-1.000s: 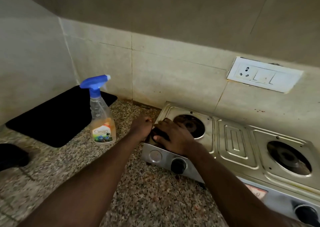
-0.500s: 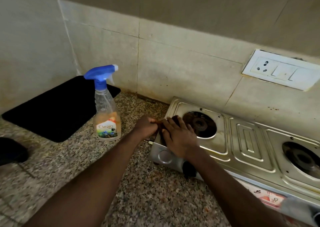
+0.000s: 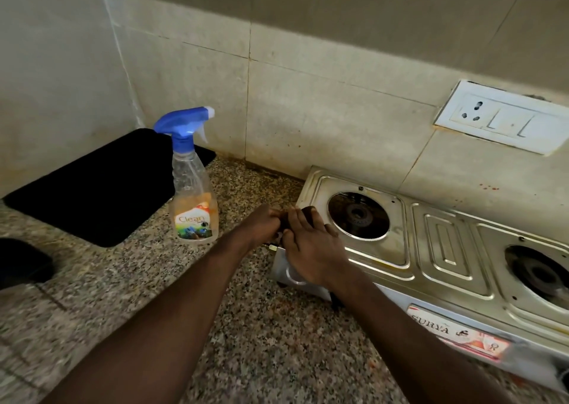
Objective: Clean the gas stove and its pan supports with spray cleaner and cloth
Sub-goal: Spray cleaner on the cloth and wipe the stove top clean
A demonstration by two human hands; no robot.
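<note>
Head view: right hand (image 3: 311, 246) lies flat on the cloth (image 3: 309, 212) at the front-left corner of the gas stove (image 3: 443, 243); left hand (image 3: 264, 222) grips the cloth's end. The unwiped top extends rightward, nearer the right hand.

Cloth (image 3: 310, 212) mostly hidden under hands (image 3: 311, 249), stove (image 3: 446, 249) cut off at right edge

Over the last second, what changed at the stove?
Right hand, pressing the cloth, slid left from the left burner to the stove's left edge. Left hand still grips the cloth's end. Spray bottle and black mat stayed put.
</note>
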